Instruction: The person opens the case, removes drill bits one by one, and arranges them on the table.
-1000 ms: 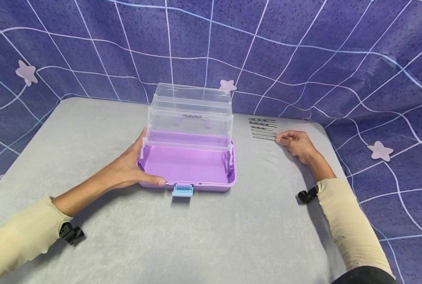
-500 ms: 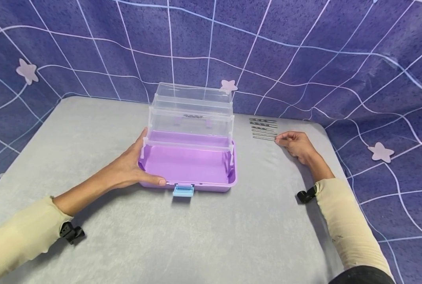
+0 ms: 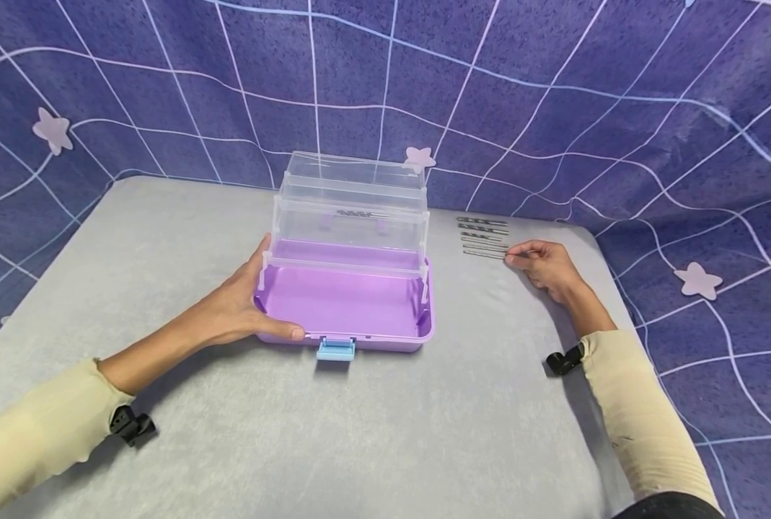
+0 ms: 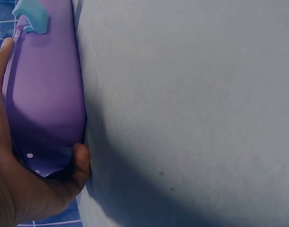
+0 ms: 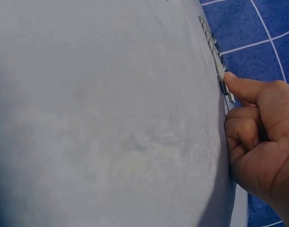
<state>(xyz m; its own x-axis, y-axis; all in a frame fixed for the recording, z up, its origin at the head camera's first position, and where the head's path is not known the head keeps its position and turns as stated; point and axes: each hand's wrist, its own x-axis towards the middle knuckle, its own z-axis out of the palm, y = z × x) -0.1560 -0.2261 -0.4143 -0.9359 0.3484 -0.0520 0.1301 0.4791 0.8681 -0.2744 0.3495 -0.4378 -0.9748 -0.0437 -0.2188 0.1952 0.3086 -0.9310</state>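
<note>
In the head view a purple toolbox (image 3: 346,299) stands unfolded at mid-table, with clear trays (image 3: 353,198) raised over its base and a light blue latch (image 3: 336,349) hanging at the front. My left hand (image 3: 239,303) grips its left end, thumb along the front rim; in the left wrist view, a fingertip curls at the lower edge. To the right, several metal drill bits (image 3: 482,229) lie in a row. My right hand (image 3: 544,268) pinches the right end of the nearest drill bit (image 3: 485,255) between thumb and fingertips, with the bit still among the row.
More drill bits (image 3: 362,214) show through the clear plastic of a tray. A grey cloth covers the table (image 3: 385,432). Behind it hangs a purple-blue curtain (image 3: 359,79) with white lines and stars, close to the toolbox's back and the bits.
</note>
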